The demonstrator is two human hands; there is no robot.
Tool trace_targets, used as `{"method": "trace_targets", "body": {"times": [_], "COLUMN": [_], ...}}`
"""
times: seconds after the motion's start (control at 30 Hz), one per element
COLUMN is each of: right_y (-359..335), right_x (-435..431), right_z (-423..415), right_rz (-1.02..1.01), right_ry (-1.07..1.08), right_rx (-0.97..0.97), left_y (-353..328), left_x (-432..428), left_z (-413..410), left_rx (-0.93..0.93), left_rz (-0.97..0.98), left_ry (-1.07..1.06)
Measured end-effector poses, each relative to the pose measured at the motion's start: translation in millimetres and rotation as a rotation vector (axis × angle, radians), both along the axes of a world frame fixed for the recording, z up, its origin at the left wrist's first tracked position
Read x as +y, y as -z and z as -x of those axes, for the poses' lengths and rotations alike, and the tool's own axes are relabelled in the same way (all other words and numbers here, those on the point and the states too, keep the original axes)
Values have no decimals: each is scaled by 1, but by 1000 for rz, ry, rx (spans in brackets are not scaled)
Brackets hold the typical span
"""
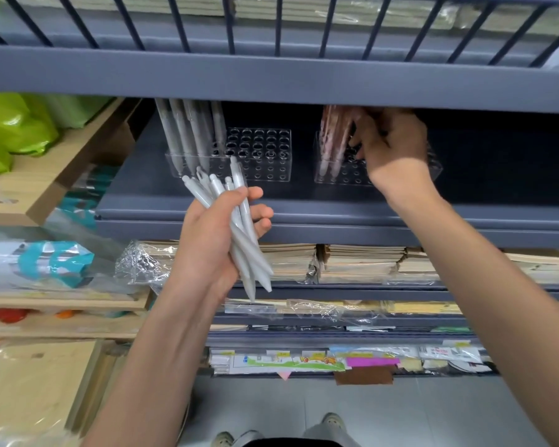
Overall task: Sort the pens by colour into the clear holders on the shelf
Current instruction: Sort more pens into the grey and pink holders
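Green bags [10, 130] lie on the wooden rack at far left. On the grey shelf [304, 214], the left clear holder [265, 169] sits toward the back, with pale grey pens [188, 133] standing in its left end. In front of the shelf's front edge, the left hand [213, 240] curls its fingers round a bundle of white pens [239, 227], caps up. Further right stands the right clear holder [336, 175], with pink pens [333, 137] in its left end. The right hand [391, 150] reaches over it, fingers curled beside the pink pens; I cannot tell if it pinches one.
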State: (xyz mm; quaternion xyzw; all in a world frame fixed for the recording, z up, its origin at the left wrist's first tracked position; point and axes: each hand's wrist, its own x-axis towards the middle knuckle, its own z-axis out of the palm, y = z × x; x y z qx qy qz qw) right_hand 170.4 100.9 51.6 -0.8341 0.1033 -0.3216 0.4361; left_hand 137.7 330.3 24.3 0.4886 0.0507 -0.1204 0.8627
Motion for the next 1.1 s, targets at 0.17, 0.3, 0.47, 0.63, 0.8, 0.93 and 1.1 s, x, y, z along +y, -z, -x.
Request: {"method": "trace_targets", "body": {"times": [0.17, 0.3, 0.47, 0.63, 0.8, 0.93, 1.1], "right_y": [1, 0, 2, -4, -14, -18, -11], "right_x": [6, 9, 11, 20, 53, 90, 125], "right_z": [4, 6, 11, 21, 32, 28, 25], "right_rz": [44, 24, 38, -38, -126, -60, 46], "right_ry": [-12, 8, 32, 114, 186, -129, -489], "right_rx": [-73, -100, -126, -195, -343, -145, 234], "left_y": [0, 0, 0, 1, 4, 6, 8], "left_x": [1, 5, 8, 16, 31, 44, 62], "left_z": [1, 2, 2, 2, 0, 1, 1], "left_rx": [30, 1, -17, -7, -37, -48, -53], "left_rz": [-2, -7, 29, 68, 72, 73, 62], "left_ry": [-22, 7, -7, 18, 95, 134, 184]}}
